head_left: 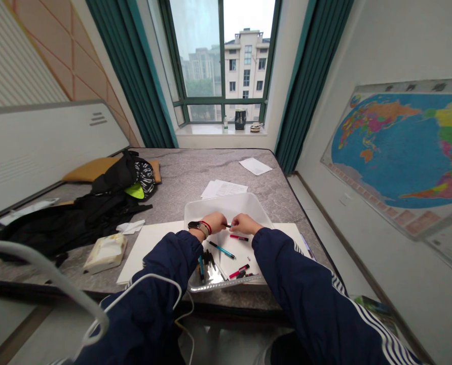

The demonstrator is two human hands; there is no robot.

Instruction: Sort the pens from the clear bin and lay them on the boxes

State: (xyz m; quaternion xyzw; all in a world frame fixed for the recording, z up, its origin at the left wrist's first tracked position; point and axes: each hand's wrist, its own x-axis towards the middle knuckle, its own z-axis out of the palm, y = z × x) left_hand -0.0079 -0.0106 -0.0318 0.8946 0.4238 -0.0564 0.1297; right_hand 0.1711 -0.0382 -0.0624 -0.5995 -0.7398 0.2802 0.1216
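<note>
My left hand [214, 222], with a wristwatch and red band, and my right hand [245, 223] are close together above a translucent plastic bin [226, 201]. A thin black pen [228, 225] pokes out from my left fingers toward my right fingertips. I cannot tell whether my right hand grips anything. Inside the bin lie a teal pen [221, 249], a red marker [238, 238], another red marker [238, 271] and a bunch of dark pens [208, 260]. My sleeves hide the bin's near part.
The bin stands on a white board [150, 243] on a grey stone-patterned surface [195, 175]. Loose papers [224, 189] lie beyond it. To the left are a tissue pack [105, 253] and a black bag [77, 223]. A white cable [47, 266] crosses the near left.
</note>
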